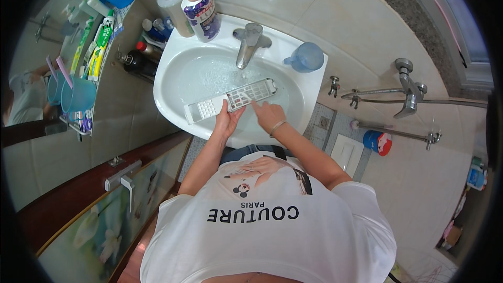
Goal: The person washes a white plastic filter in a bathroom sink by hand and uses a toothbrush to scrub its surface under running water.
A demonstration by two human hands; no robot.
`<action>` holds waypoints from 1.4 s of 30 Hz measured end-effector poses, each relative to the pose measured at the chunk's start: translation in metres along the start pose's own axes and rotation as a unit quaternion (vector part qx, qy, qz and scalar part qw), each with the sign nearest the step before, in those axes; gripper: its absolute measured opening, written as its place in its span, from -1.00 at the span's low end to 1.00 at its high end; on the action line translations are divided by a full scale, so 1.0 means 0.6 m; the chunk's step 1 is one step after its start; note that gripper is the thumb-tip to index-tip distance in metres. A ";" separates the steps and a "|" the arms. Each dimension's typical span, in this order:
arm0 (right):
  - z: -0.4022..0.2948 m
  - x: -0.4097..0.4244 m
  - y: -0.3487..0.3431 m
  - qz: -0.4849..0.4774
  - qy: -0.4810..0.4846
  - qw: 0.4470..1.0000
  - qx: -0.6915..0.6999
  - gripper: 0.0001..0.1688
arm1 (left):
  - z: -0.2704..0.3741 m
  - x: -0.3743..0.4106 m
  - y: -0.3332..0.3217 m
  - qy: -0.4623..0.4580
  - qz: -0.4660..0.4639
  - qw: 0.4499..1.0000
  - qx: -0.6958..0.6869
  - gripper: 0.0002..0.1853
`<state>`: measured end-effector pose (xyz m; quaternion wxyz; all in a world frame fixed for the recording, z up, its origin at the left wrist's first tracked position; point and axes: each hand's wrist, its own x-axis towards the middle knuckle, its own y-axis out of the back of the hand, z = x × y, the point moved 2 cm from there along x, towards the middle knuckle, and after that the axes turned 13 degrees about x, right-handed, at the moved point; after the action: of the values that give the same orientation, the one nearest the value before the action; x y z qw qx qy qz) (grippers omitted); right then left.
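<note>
My left hand grips the lower edge of a long white plastic piece, its thumb on top. The piece has rows of slots at the right end and a finer raised pattern on the left; its exact kind I cannot tell. It lies slantwise above the white washbasin. My right hand reaches to the slotted end with its index finger stretched out. Something thin and pale shows by that fingertip, too small to make out. Rippling water stands in the basin under the chrome faucet.
Two pump bottles, one clear and one purple-and-white, stand on the back left rim. A blue plastic cup is at the right corner. Left is a shelf with a toothpaste tube and cup; right, a shower mixer.
</note>
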<state>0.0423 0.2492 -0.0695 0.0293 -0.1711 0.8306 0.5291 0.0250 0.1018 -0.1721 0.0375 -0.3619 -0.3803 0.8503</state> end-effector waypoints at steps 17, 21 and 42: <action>0.025 0.001 -0.035 -0.011 -0.009 0.999 0.046 -0.53 | -0.002 0.006 0.001 -0.007 0.042 0.999 0.014 -0.54; 0.101 0.009 -0.009 -0.012 -0.108 0.994 0.023 -0.54 | 0.005 0.001 0.006 -0.033 0.046 0.998 0.021 -0.54; 0.091 0.001 -0.054 0.020 -0.079 0.981 0.174 -0.57 | 0.004 0.003 0.006 -0.013 0.061 0.998 0.025 -0.54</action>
<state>0.0447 0.2854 -0.1219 0.1136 -0.1047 0.9083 0.3888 0.0230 0.0981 -0.1746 -0.0100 -0.3719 -0.3365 0.8651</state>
